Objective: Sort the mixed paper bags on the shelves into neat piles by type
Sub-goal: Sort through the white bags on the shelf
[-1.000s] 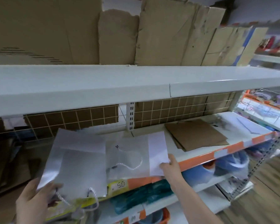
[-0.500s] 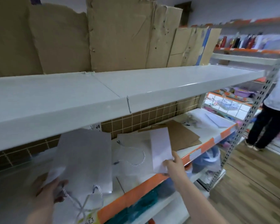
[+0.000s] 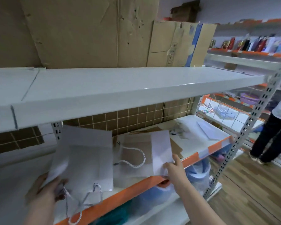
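White flat paper bags [image 3: 133, 158] with rope handles on orange-edged shelf [image 3: 193, 157]; right hand [image 3: 173, 168] now pinching one's corner, lifted since before. Left hand [image 3: 45, 192] grips second bag [image 3: 86, 163]. Sorting underway.

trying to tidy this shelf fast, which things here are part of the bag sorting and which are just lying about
Part of the job:
white bag in left hand
white bag with rope handle under right hand
brown bags

Lying about:
cardboard sheets
blue bucket
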Demonstrator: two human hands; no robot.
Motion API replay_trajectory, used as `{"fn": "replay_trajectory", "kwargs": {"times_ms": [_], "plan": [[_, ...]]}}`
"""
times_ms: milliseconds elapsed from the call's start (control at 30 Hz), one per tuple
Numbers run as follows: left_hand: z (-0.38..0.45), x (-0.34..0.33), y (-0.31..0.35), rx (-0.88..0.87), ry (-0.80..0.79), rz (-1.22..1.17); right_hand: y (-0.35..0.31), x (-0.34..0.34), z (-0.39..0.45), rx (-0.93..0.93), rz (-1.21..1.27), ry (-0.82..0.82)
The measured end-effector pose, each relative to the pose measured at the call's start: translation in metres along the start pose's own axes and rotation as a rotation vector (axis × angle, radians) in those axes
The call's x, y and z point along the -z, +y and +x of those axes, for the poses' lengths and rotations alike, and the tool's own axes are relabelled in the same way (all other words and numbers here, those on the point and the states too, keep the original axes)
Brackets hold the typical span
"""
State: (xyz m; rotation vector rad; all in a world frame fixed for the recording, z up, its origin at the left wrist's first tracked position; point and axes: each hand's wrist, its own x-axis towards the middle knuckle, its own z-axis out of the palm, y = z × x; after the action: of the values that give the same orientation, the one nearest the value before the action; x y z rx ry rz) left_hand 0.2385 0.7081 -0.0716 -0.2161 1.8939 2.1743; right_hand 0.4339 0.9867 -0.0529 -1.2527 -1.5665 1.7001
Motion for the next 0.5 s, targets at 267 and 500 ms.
{"fn": "replay_trajectory", "kwargs": {"times_ms": [267,500], "plan": [[-0.071,-0.102,-0.040,-0.051,0.042,-0.069,-0.016,0.098,0.069,-0.003,0.002,-0.084],[-0.100,-0.169,-0.063,-0.100,0.052,-0.092,-0.022,0.158,0.123,-0.061,0.005,-0.097]]}}
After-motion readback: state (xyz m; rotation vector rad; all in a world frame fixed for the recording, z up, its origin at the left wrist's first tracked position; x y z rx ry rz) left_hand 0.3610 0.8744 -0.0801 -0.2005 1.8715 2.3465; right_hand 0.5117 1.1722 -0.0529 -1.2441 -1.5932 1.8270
